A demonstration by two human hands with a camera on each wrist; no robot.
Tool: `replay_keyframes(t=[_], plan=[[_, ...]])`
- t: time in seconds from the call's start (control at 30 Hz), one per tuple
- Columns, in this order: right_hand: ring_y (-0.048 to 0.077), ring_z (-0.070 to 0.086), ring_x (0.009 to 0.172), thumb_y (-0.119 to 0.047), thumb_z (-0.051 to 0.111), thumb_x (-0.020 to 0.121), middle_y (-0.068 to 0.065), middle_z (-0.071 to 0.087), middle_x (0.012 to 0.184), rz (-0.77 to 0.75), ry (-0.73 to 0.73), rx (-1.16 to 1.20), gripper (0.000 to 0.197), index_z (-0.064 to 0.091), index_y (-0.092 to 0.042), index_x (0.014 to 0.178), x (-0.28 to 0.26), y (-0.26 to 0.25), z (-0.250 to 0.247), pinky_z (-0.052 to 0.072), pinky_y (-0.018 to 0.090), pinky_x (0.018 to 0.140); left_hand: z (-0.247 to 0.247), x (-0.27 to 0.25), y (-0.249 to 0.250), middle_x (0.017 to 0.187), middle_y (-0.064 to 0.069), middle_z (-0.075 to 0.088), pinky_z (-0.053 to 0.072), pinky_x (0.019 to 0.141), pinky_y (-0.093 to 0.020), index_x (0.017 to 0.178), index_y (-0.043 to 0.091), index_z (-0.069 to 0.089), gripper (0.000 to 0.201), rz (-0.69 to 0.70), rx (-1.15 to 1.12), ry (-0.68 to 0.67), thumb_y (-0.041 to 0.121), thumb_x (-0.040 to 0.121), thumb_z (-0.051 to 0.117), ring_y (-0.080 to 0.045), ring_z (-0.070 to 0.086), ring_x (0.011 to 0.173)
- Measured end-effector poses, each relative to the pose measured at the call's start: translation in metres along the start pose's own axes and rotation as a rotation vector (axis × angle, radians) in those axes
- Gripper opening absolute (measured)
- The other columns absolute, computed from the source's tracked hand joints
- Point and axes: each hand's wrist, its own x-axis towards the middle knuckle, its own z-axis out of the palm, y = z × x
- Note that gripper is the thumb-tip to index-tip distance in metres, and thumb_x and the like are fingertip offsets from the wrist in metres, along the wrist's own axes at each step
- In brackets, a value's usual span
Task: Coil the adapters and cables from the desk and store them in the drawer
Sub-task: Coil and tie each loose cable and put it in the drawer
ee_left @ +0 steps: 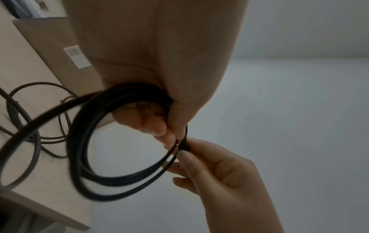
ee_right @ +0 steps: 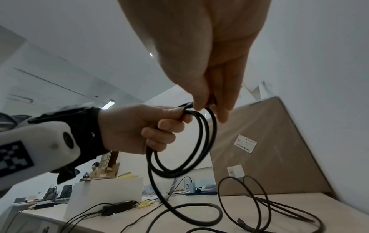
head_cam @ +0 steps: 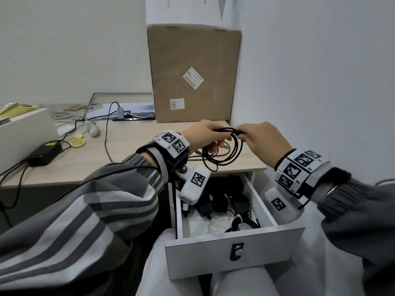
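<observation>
A black cable (head_cam: 222,155) hangs in several loops above the desk's right end, over the open drawer (head_cam: 235,259). My left hand (head_cam: 205,135) grips the top of the coil (ee_left: 123,176), fingers curled round the strands. My right hand (head_cam: 263,139) pinches the cable where it meets the left hand's fingertips (ee_left: 185,146). In the right wrist view the coil (ee_right: 179,157) dangles from both hands and its loose tail (ee_right: 199,209) trails on the desk. Black adapters (head_cam: 215,201) and a tied cable bundle (head_cam: 243,224) lie inside the drawer.
A large cardboard box (head_cam: 194,75) stands at the back right of the desk (head_cam: 132,146) against the wall. A black power brick (head_cam: 42,154) with cords, a white box (head_cam: 23,133) and a yellow object (head_cam: 78,141) sit to the left.
</observation>
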Motion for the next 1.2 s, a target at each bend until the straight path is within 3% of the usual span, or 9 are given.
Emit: replay_keyframes(t=[0.17, 0.27, 0.43, 0.53, 0.7, 0.87, 0.93, 1.07, 1.2], plan=[[0.022, 0.061, 0.074, -0.023, 0.057, 0.092, 0.003, 0.072, 0.08, 0.039, 0.117, 0.201, 0.018, 0.073, -0.02, 0.101, -0.005, 0.0, 0.0, 0.048, 0.036, 0.07, 0.0, -0.001, -0.008, 0.058, 0.0, 0.054, 0.039, 0.045, -0.018, 0.081, 0.009, 0.063, 0.012, -0.07, -0.204, 0.065, 0.01, 0.093, 0.06, -0.01, 0.047, 0.044], [0.004, 0.053, 0.059, -0.016, 0.061, 0.089, -0.002, 0.069, 0.07, -0.012, 0.113, 0.321, 0.02, 0.075, -0.019, 0.103, -0.008, -0.01, 0.0, 0.038, 0.017, 0.059, 0.002, -0.003, -0.008, 0.06, 0.001, 0.057, 0.04, 0.05, -0.021, 0.082, 0.008, 0.061, 0.011, -0.086, -0.187, -0.024, 0.012, 0.093, 0.061, -0.01, 0.05, 0.047], [0.026, 0.06, 0.075, -0.022, 0.056, 0.092, 0.007, 0.071, 0.083, -0.052, 0.074, 0.192, 0.019, 0.071, -0.015, 0.101, -0.007, -0.019, 0.007, 0.046, 0.041, 0.071, 0.003, -0.007, -0.004, 0.061, 0.003, 0.045, 0.028, 0.045, -0.018, 0.086, 0.008, 0.058, 0.025, -0.077, -0.079, -0.051, 0.028, 0.099, 0.05, -0.005, 0.036, 0.041], [0.03, 0.062, 0.082, -0.028, 0.054, 0.094, 0.005, 0.071, 0.087, -0.005, 0.109, 0.058, 0.021, 0.07, -0.022, 0.106, -0.009, -0.02, 0.008, 0.046, 0.037, 0.067, 0.003, -0.008, -0.008, 0.059, 0.003, 0.039, 0.023, 0.044, -0.018, 0.074, 0.014, 0.054, 0.029, -0.042, -0.075, 0.014, 0.029, 0.098, 0.052, -0.008, 0.029, 0.046], [0.021, 0.063, 0.083, -0.027, 0.06, 0.091, -0.005, 0.074, 0.091, 0.028, 0.181, 0.251, 0.017, 0.073, -0.027, 0.102, -0.01, -0.017, 0.013, 0.045, 0.032, 0.067, -0.003, -0.007, -0.017, 0.057, 0.008, 0.043, 0.026, 0.048, -0.022, 0.087, 0.01, 0.066, 0.02, -0.022, -0.021, 0.045, 0.03, 0.092, 0.063, -0.011, 0.032, 0.049], [0.031, 0.06, 0.09, -0.027, 0.04, 0.1, 0.008, 0.069, 0.097, -0.048, -0.117, -0.113, 0.032, 0.051, -0.028, 0.13, -0.015, -0.022, 0.021, 0.043, 0.035, 0.066, 0.004, -0.005, -0.024, 0.058, 0.005, 0.039, 0.029, 0.048, -0.021, 0.077, 0.016, 0.057, 0.022, -0.031, 0.201, 0.007, 0.028, 0.096, 0.056, -0.006, 0.033, 0.046], [0.032, 0.059, 0.09, -0.024, 0.037, 0.101, 0.012, 0.067, 0.1, -0.081, -0.202, -0.09, 0.035, 0.045, -0.022, 0.135, -0.013, -0.025, 0.02, 0.039, 0.034, 0.067, 0.003, -0.003, -0.026, 0.059, 0.006, 0.039, 0.031, 0.048, -0.021, 0.076, 0.017, 0.054, 0.024, -0.026, 0.276, -0.009, 0.029, 0.097, 0.054, -0.005, 0.035, 0.046], [0.021, 0.057, 0.087, -0.015, 0.048, 0.098, 0.007, 0.067, 0.097, -0.06, -0.304, 0.246, 0.028, 0.058, -0.013, 0.124, -0.009, -0.026, 0.01, 0.038, 0.027, 0.077, -0.004, -0.005, -0.019, 0.056, 0.004, 0.036, 0.028, 0.045, -0.022, 0.077, 0.01, 0.059, 0.044, -0.03, 0.251, -0.102, 0.044, 0.099, 0.043, -0.01, 0.031, 0.045], [0.022, 0.06, 0.09, -0.019, 0.05, 0.096, 0.006, 0.069, 0.095, -0.055, -0.284, 0.155, 0.02, 0.065, -0.012, 0.107, 0.003, -0.025, 0.01, 0.042, 0.032, 0.079, 0.0, 0.007, -0.019, 0.049, 0.004, 0.04, 0.028, 0.042, -0.022, 0.067, 0.011, 0.053, 0.053, -0.017, 0.225, 0.073, 0.048, 0.101, 0.033, -0.006, 0.034, 0.036]])
